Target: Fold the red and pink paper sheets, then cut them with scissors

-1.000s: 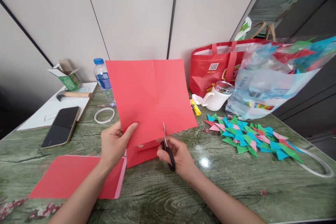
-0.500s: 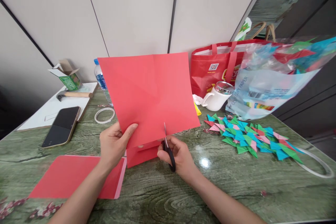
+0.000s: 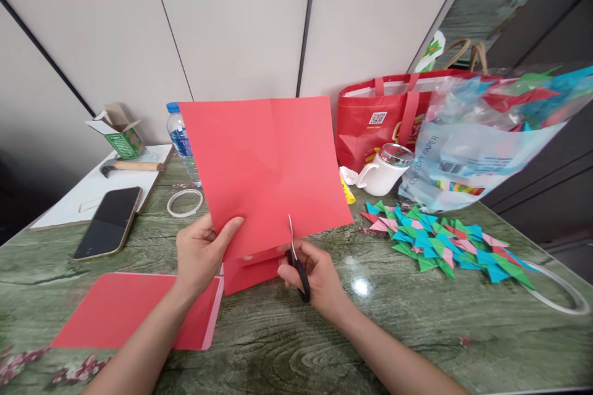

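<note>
My left hand (image 3: 204,253) pinches the lower left part of a red sheet of paper (image 3: 264,166), thumb on the near face and fingers behind. The sheet is held up off the table and shows a faint crease. In my right hand (image 3: 312,271) is a pair of scissors (image 3: 301,274) with black handles. One blade lies over the near face at the sheet's lower edge; the other blade is hidden behind the paper. Below the sheet hangs a further red paper piece (image 3: 254,278), partly covered. A stack of red paper (image 3: 125,311) lies on the table under my left forearm.
At left are a phone (image 3: 109,222), a hammer (image 3: 134,165), a small green box (image 3: 123,136), a tape roll (image 3: 185,203) and a bottle (image 3: 183,142). At right are folded paper pieces (image 3: 440,237), a white mug (image 3: 384,173), a red bag (image 3: 356,123) and a plastic bag (image 3: 472,160).
The upper edge of the red sheet has tilted slightly, its upper left corner shifting right and showing more of the bottle. Both hands stay in nearly the same place.
</note>
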The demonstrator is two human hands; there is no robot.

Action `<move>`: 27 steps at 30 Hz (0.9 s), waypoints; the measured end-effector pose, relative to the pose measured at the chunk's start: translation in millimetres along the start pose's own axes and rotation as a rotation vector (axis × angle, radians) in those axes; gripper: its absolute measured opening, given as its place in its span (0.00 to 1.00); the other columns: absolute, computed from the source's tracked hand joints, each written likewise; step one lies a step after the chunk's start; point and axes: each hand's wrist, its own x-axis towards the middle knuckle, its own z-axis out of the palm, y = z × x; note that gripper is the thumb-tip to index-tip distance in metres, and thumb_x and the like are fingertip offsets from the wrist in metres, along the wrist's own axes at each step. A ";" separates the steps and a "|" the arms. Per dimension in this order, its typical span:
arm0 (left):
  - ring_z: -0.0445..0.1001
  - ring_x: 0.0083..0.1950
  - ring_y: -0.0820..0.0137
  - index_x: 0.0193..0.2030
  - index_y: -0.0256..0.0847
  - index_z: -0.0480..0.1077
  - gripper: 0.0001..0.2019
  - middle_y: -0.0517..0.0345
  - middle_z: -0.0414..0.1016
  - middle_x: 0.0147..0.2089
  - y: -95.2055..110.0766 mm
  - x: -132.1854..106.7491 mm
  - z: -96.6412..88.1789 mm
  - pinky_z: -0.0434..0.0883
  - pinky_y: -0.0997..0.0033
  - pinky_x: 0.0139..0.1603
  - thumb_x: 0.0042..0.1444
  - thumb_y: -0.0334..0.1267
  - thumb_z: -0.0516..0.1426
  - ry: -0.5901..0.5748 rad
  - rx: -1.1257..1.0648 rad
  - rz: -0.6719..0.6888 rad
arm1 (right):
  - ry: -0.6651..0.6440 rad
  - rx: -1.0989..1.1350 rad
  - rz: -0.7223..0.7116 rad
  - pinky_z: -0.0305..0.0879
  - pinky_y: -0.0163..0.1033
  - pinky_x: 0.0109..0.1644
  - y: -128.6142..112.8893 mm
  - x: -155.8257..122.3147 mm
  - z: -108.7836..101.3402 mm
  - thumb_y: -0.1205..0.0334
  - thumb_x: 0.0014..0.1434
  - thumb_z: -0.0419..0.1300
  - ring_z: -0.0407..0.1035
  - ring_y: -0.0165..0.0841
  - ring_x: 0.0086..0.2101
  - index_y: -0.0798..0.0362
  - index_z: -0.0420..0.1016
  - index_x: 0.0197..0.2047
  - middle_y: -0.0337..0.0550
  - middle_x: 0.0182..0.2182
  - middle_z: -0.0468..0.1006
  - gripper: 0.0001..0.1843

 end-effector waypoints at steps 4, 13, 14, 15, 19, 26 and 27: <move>0.70 0.23 0.75 0.33 0.39 0.76 0.08 0.63 0.77 0.26 -0.2 0.2 0.1 0.68 0.79 0.23 0.48 0.40 0.59 -0.010 -0.006 -0.014 | 0.013 -0.011 0.025 0.57 0.31 0.21 1.1 0.0 0.0 0.56 0.43 0.66 0.59 0.24 0.18 0.53 0.68 0.33 0.31 0.18 0.66 0.16; 0.72 0.26 0.73 0.34 0.39 0.76 0.09 0.61 0.79 0.29 -2.8 2.2 1.1 0.69 0.77 0.26 0.48 0.40 0.59 -0.036 -0.053 -0.018 | 0.008 -0.031 0.043 0.57 0.30 0.20 1.4 0.0 -1.0 0.56 0.44 0.65 0.59 0.23 0.16 0.55 0.69 0.33 0.30 0.16 0.65 0.15; 0.72 0.26 0.73 0.34 0.39 0.76 0.09 0.61 0.78 0.29 -2.7 2.2 0.7 0.69 0.77 0.25 0.48 0.40 0.59 -0.035 -0.047 -0.019 | 0.007 -0.031 0.045 0.57 0.30 0.20 1.5 0.0 -1.0 0.56 0.44 0.65 0.59 0.23 0.16 0.55 0.69 0.33 0.30 0.16 0.65 0.15; 0.71 0.25 0.73 0.33 0.39 0.76 0.09 0.61 0.78 0.28 -2.5 2.1 0.3 0.69 0.77 0.25 0.48 0.40 0.59 -0.034 -0.043 -0.021 | 0.007 -0.032 0.047 0.57 0.30 0.19 1.8 0.0 -1.1 0.56 0.44 0.65 0.59 0.23 0.15 0.55 0.69 0.33 0.30 0.16 0.65 0.15; 0.71 0.25 0.73 0.33 0.39 0.76 0.09 0.61 0.78 0.27 -2.1 1.9 -0.5 0.69 0.77 0.24 0.48 0.41 0.59 -0.036 -0.044 -0.030 | 0.011 -0.033 0.052 0.56 0.30 0.19 2.9 -0.2 -1.8 0.54 0.43 0.66 0.58 0.23 0.15 0.55 0.68 0.32 0.30 0.15 0.65 0.16; 0.73 0.28 0.70 0.35 0.39 0.76 0.10 0.59 0.79 0.31 -1.8 2.1 0.6 0.71 0.74 0.28 0.48 0.41 0.59 -0.047 -0.057 -0.035 | 0.005 -0.040 0.081 0.56 0.31 0.18 3.1 -0.4 -1.8 0.53 0.43 0.66 0.59 0.23 0.14 0.54 0.68 0.33 0.31 0.16 0.67 0.18; 0.74 0.29 0.70 0.35 0.39 0.76 0.10 0.59 0.79 0.32 -1.2 2.0 0.5 0.71 0.74 0.28 0.48 0.41 0.59 -0.045 -0.059 -0.031 | 0.007 -0.036 0.087 0.57 0.31 0.19 2.5 -0.4 -1.4 0.52 0.43 0.66 0.59 0.24 0.15 0.54 0.68 0.34 0.31 0.17 0.68 0.19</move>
